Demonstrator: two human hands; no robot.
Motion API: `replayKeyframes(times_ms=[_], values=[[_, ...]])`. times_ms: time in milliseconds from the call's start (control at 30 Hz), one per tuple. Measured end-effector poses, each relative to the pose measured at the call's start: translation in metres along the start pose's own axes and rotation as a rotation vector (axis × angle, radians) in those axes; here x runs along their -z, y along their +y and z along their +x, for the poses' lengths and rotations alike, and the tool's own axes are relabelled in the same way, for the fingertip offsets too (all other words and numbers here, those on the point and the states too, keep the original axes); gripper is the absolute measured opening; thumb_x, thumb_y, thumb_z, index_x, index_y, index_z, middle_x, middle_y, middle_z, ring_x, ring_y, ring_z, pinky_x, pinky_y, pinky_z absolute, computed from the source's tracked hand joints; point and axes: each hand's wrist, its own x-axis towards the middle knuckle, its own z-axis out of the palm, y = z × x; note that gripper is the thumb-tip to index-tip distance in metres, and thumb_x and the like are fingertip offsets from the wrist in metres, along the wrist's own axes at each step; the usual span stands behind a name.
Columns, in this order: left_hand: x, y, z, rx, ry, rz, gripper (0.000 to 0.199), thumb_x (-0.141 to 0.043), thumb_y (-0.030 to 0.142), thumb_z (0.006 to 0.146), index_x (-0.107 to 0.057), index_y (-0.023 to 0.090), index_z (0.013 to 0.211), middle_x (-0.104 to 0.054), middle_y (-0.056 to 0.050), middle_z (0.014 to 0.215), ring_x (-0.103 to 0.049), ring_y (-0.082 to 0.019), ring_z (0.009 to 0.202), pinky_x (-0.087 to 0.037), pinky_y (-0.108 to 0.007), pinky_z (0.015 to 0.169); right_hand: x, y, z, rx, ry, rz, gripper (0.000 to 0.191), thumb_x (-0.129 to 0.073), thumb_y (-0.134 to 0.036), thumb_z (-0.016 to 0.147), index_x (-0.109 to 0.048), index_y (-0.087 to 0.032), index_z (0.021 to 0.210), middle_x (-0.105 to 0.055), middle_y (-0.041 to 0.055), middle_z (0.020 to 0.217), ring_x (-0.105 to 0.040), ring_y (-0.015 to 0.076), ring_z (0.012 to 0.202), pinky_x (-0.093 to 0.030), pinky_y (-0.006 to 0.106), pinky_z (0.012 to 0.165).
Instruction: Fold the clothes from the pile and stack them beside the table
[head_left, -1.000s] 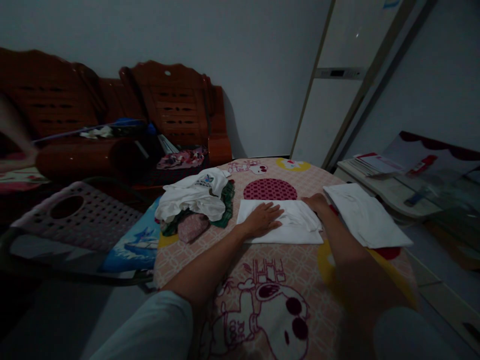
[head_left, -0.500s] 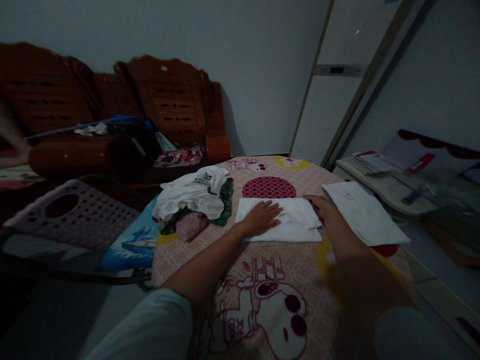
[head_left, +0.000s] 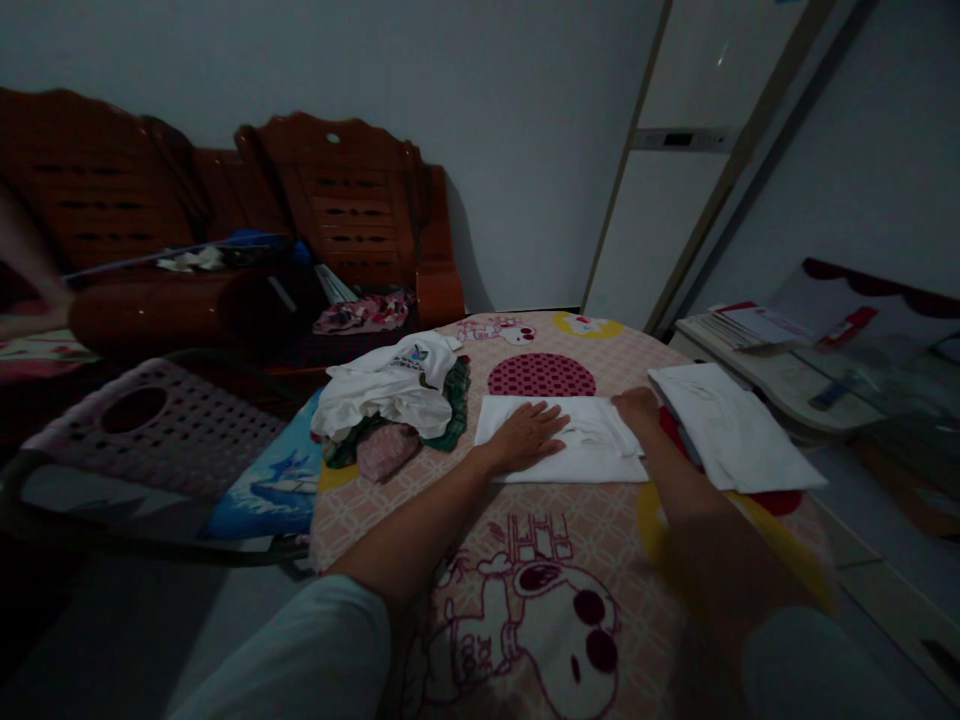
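Note:
A folded white garment (head_left: 600, 440) lies on the round table in front of me, a neat rectangle with creases at its right part. My left hand (head_left: 529, 437) rests flat on its left half, fingers spread and pointing right. At the far right corner, the fingers of my right hand (head_left: 636, 408) are closed on the garment's edge. Just right of that hand is another folded white garment (head_left: 735, 430). To the left sits a loose heap with a white printed shirt (head_left: 397, 385) on top, green plaid cloth (head_left: 455, 405) and a pinkish bundle (head_left: 386, 450).
A patterned tablecloth (head_left: 555, 540) covers the table. Wooden chairs (head_left: 345, 200) with clothes on them stand behind to the left, near a woven chair (head_left: 157, 430) and blue cushion (head_left: 274, 480). Another person's arm (head_left: 34, 260) shows at far left. A side table (head_left: 787, 380) holds papers.
My right hand has curled more tightly at the garment's far right corner. My left hand stays flat on the cloth. The view has shifted slightly.

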Motion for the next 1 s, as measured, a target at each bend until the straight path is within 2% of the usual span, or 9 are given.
replayKeyframes(times_ms=[133,233,333,433,500,600,700,867,1000], values=[[0.001,0.001,0.0,0.008,-0.013,0.002,0.056,-0.033,0.05,0.1,-0.041,0.02,0.147,-0.041,-0.01,0.153,-0.034,-0.027,0.142,-0.025,-0.041,0.113,0.001,-0.007,-0.01,0.063,0.019,-0.344,0.015,-0.063,-0.023,0.081,-0.072,-0.011,0.082,-0.07,0.0248,0.103,-0.062,0.0364,0.11,-0.046,0.043,0.09],[0.001,0.001,0.0,0.015,-0.019,0.008,0.057,-0.031,0.051,0.1,-0.04,0.021,0.147,-0.04,-0.009,0.154,-0.033,-0.027,0.143,-0.025,-0.041,0.113,0.008,-0.015,-0.019,0.137,-0.019,-0.68,0.028,-0.055,-0.032,0.09,-0.07,-0.009,0.097,-0.068,0.0244,0.108,-0.064,0.0332,0.107,-0.047,0.041,0.088],[0.0,0.0,0.0,0.009,-0.014,0.018,0.057,-0.03,0.052,0.1,-0.04,0.022,0.148,-0.04,-0.009,0.154,-0.034,-0.028,0.142,-0.026,-0.041,0.113,0.013,-0.023,-0.028,0.211,0.049,-0.8,0.029,-0.05,-0.028,0.093,-0.068,-0.008,0.104,-0.069,0.0223,0.107,-0.064,0.0298,0.104,-0.046,0.037,0.086],[-0.001,0.0,0.0,0.006,-0.006,0.02,0.058,-0.03,0.052,0.1,-0.04,0.021,0.148,-0.04,-0.01,0.153,-0.034,-0.028,0.142,-0.026,-0.042,0.113,0.009,-0.023,-0.036,0.407,0.116,-0.776,0.031,-0.042,-0.02,0.094,-0.067,-0.009,0.107,-0.069,0.0198,0.108,-0.062,0.0278,0.104,-0.045,0.036,0.089],[-0.001,-0.001,0.001,0.005,-0.011,0.018,0.058,-0.029,0.052,0.1,-0.04,0.021,0.148,-0.039,-0.01,0.154,-0.034,-0.028,0.142,-0.026,-0.042,0.113,0.004,-0.016,-0.039,0.5,0.063,-0.724,0.034,-0.037,-0.017,0.094,-0.068,-0.011,0.11,-0.07,0.0167,0.111,-0.062,0.0257,0.105,-0.045,0.034,0.092],[0.0,0.0,0.0,0.001,-0.008,0.014,0.058,-0.03,0.052,0.1,-0.039,0.022,0.148,-0.04,-0.009,0.154,-0.034,-0.028,0.142,-0.027,-0.042,0.113,-0.001,0.002,-0.037,0.508,-0.053,-0.665,0.04,-0.034,-0.011,0.093,-0.067,-0.013,0.116,-0.069,0.0136,0.119,-0.063,0.0224,0.108,-0.045,0.032,0.096],[0.002,0.0,-0.001,0.002,-0.016,0.016,0.057,-0.031,0.051,0.1,-0.039,0.021,0.149,-0.039,-0.009,0.154,-0.033,-0.028,0.143,-0.026,-0.041,0.114,-0.001,0.014,-0.034,0.484,-0.046,-0.62,0.044,-0.032,-0.01,0.092,-0.064,-0.01,0.123,-0.066,0.0152,0.127,-0.062,0.0229,0.114,-0.044,0.035,0.102],[-0.001,-0.001,0.0,0.004,-0.013,0.015,0.058,-0.031,0.051,0.1,-0.039,0.021,0.148,-0.039,-0.01,0.154,-0.034,-0.029,0.142,-0.027,-0.044,0.113,-0.007,0.014,-0.05,0.675,0.025,-0.51,0.048,-0.03,-0.023,0.097,-0.055,-0.009,0.135,-0.058,0.0172,0.136,-0.052,0.0276,0.129,-0.037,0.046,0.111],[-0.003,0.001,0.001,0.009,-0.001,-0.063,0.058,-0.035,0.051,0.099,-0.041,0.02,0.147,-0.038,-0.011,0.154,-0.033,-0.031,0.143,-0.026,-0.046,0.115,-0.017,0.019,-0.074,0.81,-0.104,-0.494,0.053,-0.031,-0.039,0.1,-0.046,-0.015,0.144,-0.046,0.0129,0.15,-0.039,0.0277,0.14,-0.031,0.048,0.115]])
